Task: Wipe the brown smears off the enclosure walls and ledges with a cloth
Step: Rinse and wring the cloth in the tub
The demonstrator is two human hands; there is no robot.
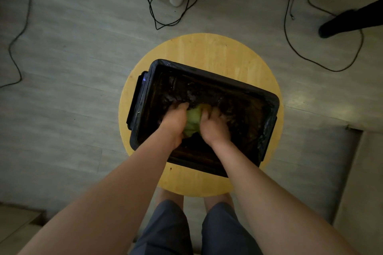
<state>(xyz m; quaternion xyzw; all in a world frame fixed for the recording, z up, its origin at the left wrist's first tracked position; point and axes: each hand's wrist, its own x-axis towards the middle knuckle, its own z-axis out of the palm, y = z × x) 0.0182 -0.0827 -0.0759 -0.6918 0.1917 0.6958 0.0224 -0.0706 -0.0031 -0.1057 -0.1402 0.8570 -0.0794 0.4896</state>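
our left hand [176, 120] and right hand [214, 125] clutch a green cloth [193, 119] inside the black bin [207, 74]; hard scrubbing might tear its liner.

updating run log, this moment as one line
left hand: grips crumpled green cloth | right hand: grips it too | site: black plastic tub on round wooden table

tub [207, 76]: glossy black plastic | cloth [193, 118]: crumpled green fabric | table [217, 51]: smooth pale wood
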